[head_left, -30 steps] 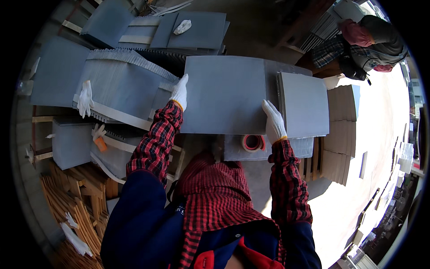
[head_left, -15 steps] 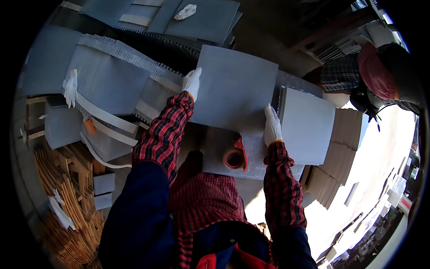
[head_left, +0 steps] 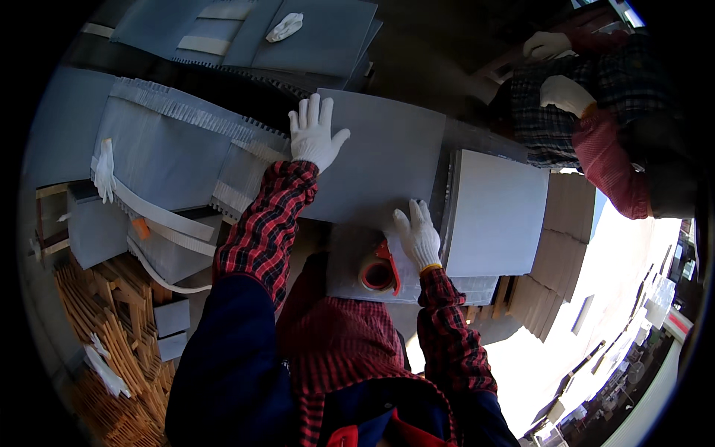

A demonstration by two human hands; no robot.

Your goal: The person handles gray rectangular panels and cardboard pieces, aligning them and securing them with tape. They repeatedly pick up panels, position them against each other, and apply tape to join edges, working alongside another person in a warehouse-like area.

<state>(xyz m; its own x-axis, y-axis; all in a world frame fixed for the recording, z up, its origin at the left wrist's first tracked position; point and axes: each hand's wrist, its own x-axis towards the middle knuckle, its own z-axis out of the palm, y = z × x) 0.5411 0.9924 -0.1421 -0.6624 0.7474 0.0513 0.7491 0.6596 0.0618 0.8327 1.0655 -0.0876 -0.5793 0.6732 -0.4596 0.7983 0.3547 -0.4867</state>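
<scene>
A flat grey panel (head_left: 376, 153) lies in front of me. My left hand (head_left: 316, 135), in a white glove, rests over its left edge with the fingers spread. At the panel's near right corner my right hand (head_left: 418, 235), gloved too, has its fingers stretched forward and apart, with nothing gripped. Just left of the right hand, a red tape dispenser (head_left: 385, 268) with a roll of tape sits on a plastic-covered surface (head_left: 344, 257). A stack of lighter grey panels (head_left: 497, 212) stands right of the right hand.
Stacked grey panels (head_left: 160, 149) with ridged edges fill the left side, a white glove (head_left: 105, 170) hanging there. Another glove (head_left: 285, 27) lies on the far stack. Wooden slats (head_left: 112, 328) are piled lower left. At the upper right a co-worker's gloved hand (head_left: 566, 94) shows.
My left hand has opened from the panel's left edge and its fingers are spread. My right hand has shifted left from the right edge. The co-worker's gloved hands have come into view.
</scene>
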